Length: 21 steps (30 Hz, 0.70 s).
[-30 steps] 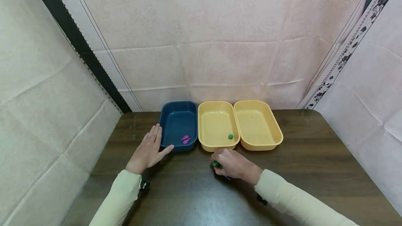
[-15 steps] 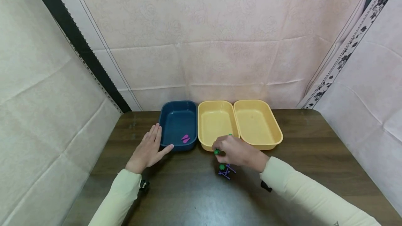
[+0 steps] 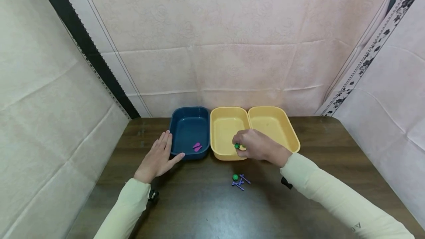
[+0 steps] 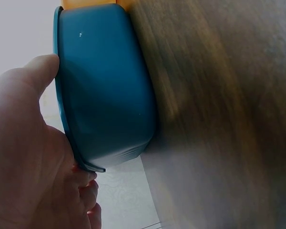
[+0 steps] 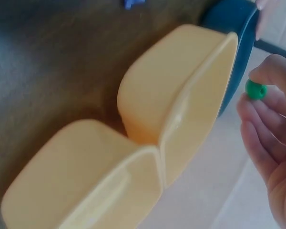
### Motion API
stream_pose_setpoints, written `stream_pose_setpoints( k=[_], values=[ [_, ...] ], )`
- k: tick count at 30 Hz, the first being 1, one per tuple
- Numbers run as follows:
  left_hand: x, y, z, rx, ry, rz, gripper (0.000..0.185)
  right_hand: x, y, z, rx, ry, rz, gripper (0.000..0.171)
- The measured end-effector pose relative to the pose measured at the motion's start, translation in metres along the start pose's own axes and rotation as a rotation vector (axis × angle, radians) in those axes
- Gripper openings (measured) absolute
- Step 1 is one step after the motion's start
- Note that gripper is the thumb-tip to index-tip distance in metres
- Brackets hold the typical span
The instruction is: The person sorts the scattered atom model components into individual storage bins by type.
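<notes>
Your right hand [image 3: 257, 146] pinches a green bead [image 3: 237, 146] over the middle yellow tray [image 3: 223, 128]. Your left hand [image 3: 158, 158] lies spread flat on the worktop [image 3: 199, 209], fingers against the blue tray [image 3: 189, 128].

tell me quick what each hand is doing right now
Left hand: open, resting flat against the blue tray.
Right hand: pinching a green bead over the middle yellow tray.

Three trays stood in a row at the back of the bench [image 3: 315, 146]: left tray [image 3: 189, 124], middle tray [image 3: 223, 128], right tray [image 3: 277, 124], sides touching. A bead [image 3: 235, 177] and small sticks [image 3: 241, 182] lay on the bench before the middle tray.
</notes>
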State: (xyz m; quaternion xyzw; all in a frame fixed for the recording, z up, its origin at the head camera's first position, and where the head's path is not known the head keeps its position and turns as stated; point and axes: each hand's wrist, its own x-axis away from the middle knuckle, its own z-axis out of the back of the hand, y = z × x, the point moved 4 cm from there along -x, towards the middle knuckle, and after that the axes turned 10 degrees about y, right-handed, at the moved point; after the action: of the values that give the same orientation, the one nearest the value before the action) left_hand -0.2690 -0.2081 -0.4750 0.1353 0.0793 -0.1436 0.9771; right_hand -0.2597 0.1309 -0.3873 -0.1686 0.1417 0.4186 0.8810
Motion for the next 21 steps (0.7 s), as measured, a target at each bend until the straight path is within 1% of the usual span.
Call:
stream_pose_setpoints(
  k=[5,8,14,21],
  values=[
    [0.000,0.000,0.000,-0.003,-0.001,0.003,0.104,-0.002,0.014,0.001,-0.014,-0.033,-0.050,0.006],
    [0.001,0.001,0.001,0.000,0.010,-0.004,0.104,-0.003,0.021,-0.001,-0.022,-0.060,-0.077,0.009],
    [0.002,0.002,0.002,-0.007,0.016,-0.001,0.104,-0.008,0.033,-0.008,-0.038,-0.056,-0.058,0.004],
    [0.002,0.001,0.002,-0.013,0.020,0.001,0.105,-0.013,0.046,-0.022,-0.041,-0.074,-0.066,0.007]
  ],
)
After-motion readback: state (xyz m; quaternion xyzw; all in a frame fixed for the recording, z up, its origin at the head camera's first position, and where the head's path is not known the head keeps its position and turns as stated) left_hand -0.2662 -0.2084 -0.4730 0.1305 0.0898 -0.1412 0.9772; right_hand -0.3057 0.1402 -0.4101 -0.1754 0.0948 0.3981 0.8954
